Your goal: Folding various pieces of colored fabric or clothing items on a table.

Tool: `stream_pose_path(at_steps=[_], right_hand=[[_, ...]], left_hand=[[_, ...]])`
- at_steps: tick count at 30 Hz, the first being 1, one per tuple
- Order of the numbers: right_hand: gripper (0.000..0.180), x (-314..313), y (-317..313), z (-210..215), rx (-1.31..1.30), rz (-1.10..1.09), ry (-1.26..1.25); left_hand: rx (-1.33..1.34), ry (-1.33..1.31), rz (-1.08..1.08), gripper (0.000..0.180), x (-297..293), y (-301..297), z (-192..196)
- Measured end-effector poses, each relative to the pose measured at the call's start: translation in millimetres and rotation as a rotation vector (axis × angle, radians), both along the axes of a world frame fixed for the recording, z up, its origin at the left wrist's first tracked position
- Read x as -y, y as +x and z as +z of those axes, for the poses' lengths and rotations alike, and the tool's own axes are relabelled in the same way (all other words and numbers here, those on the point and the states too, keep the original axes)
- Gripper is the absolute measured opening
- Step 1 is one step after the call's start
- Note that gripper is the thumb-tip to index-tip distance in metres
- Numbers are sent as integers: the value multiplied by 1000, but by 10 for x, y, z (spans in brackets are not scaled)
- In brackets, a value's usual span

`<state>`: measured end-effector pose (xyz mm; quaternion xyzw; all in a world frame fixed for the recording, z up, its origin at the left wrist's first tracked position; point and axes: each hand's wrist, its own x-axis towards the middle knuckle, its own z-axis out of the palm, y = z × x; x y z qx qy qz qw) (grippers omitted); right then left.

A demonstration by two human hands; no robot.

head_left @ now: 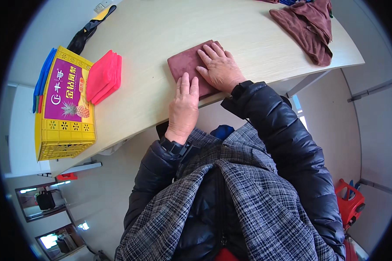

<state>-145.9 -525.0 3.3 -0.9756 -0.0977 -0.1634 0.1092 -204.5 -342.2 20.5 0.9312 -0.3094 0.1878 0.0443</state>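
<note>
One folded maroon cloth (190, 65) lies on the table (161, 30), close to its near edge. Its long axis runs from the near left to the far right across the picture. Both hands press flat on it, fingers released and stretched out, grasping nothing. The left hand (184, 106) covers its near edge, fingers pointing away from the person. The right hand (219, 67) lies on its right half, fingers pointing far left. One stack of red cloths (103, 76) sits well to the left, just beside one yellow crate (65, 117). One loose brown cloth (309, 26) lies crumpled at the far right.
</note>
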Motion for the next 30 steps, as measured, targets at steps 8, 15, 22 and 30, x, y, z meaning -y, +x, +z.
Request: stream_pose_path(at_steps=[8, 15, 22, 30], right_hand=[[62, 2, 13, 14, -6, -14, -2], [62, 20, -31, 28, -27, -7, 17], [62, -19, -17, 46, -14, 6, 37], [62, 44, -3, 11, 66, 15, 97]], left_hand=[[24, 177, 16, 53, 21, -42, 21], [-141, 85, -116, 56, -179, -25, 287], [-63, -43, -91, 56, -128, 865, 180], [-234, 24, -7, 64, -58, 950, 10]])
